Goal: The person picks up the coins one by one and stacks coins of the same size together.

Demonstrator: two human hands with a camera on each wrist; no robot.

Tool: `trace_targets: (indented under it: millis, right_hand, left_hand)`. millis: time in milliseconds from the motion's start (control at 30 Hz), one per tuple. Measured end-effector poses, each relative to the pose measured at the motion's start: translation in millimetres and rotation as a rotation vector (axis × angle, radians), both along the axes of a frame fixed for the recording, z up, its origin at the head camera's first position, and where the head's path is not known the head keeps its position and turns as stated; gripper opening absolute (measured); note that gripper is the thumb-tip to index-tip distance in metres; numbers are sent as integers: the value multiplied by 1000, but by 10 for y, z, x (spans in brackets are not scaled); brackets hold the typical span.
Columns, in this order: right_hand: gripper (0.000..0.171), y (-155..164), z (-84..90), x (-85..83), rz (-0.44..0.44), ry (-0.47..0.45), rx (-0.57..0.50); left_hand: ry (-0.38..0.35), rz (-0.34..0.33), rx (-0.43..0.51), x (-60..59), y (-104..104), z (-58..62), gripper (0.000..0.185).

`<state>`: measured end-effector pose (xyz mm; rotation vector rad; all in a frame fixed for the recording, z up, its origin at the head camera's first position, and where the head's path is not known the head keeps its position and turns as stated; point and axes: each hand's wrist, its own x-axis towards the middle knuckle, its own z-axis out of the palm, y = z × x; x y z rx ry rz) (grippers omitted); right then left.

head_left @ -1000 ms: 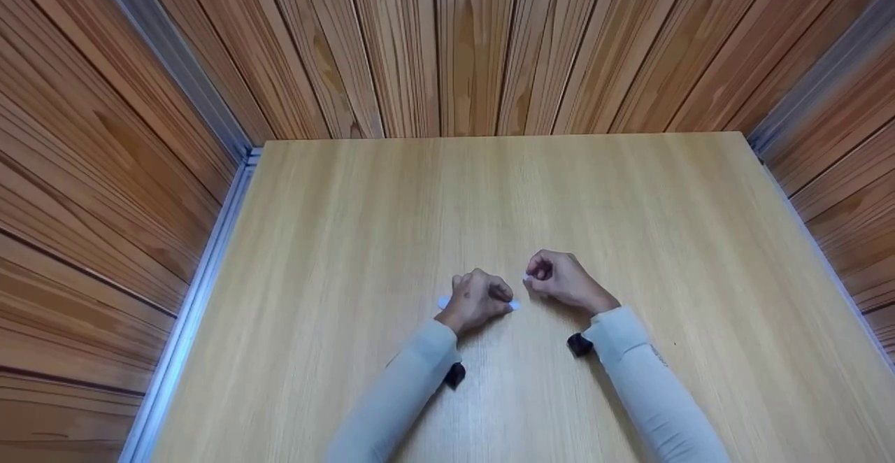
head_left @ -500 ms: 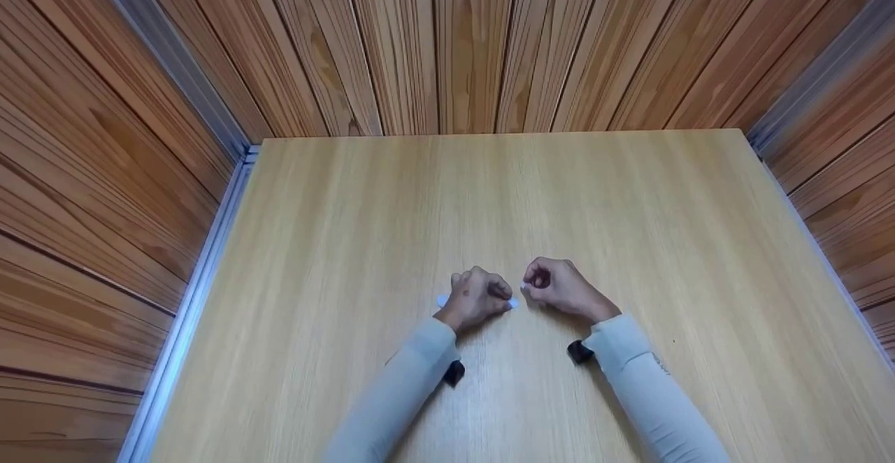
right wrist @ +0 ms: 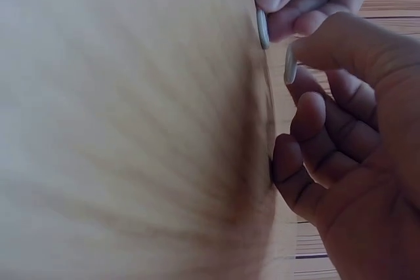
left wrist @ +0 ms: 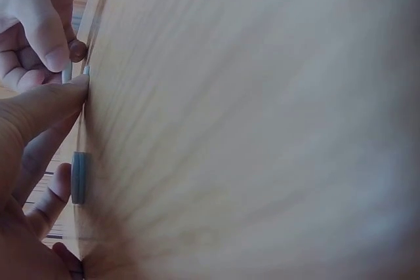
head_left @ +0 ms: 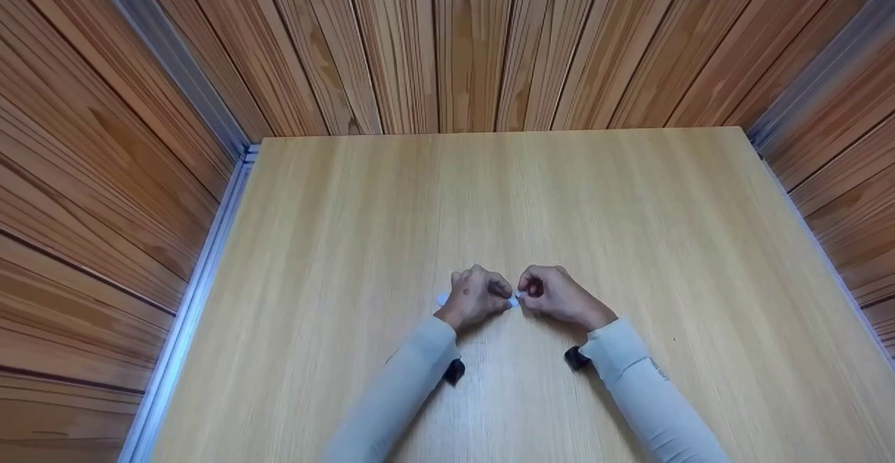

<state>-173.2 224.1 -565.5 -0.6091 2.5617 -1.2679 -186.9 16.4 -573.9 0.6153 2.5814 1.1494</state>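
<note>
My left hand (head_left: pixel 477 298) rests low at the table's middle, thumb and finger pinching the edge of a thin pale disc (right wrist: pixel 263 29) at the tabletop. Under that hand's other fingers lie thicker pale blue discs (left wrist: pixel 79 178), apparently stacked; in the head view a whitish end (head_left: pixel 442 299) shows beside the wrist. Facing it, my right hand (head_left: pixel 559 296) pinches another small pale disc (right wrist: pixel 290 63) between thumb and forefinger, held on edge just above the table. The two pinched discs are close together; the right hand's lower fingertips are near the tabletop.
A light wooden table (head_left: pixel 447 197) spreads around both hands. Wooden plank walls (head_left: pixel 475 43) stand behind it and at both sides, with a metal rail (head_left: pixel 189 295) along the left edge. A black wrist camera (head_left: pixel 454 373) hangs below the left cuff.
My right hand has come down and slightly left with its disc, closing the gap to the left hand. The left hand has stayed nearly still.
</note>
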Motion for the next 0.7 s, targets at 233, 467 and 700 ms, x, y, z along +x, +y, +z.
trace_targets:
  millis: [233, 467, 700]
  right_hand:
    - [9, -17, 3, 11, 17, 13, 21]
    - [12, -23, -19, 24, 32, 23, 26]
    - [10, 2, -32, 30, 43, 11, 4]
  left_hand:
    - [-2, 5, 1, -5, 8, 2, 12]
    - [25, -3, 20, 6, -8, -6, 12]
    - [30, -8, 24, 9, -6, -15, 11]
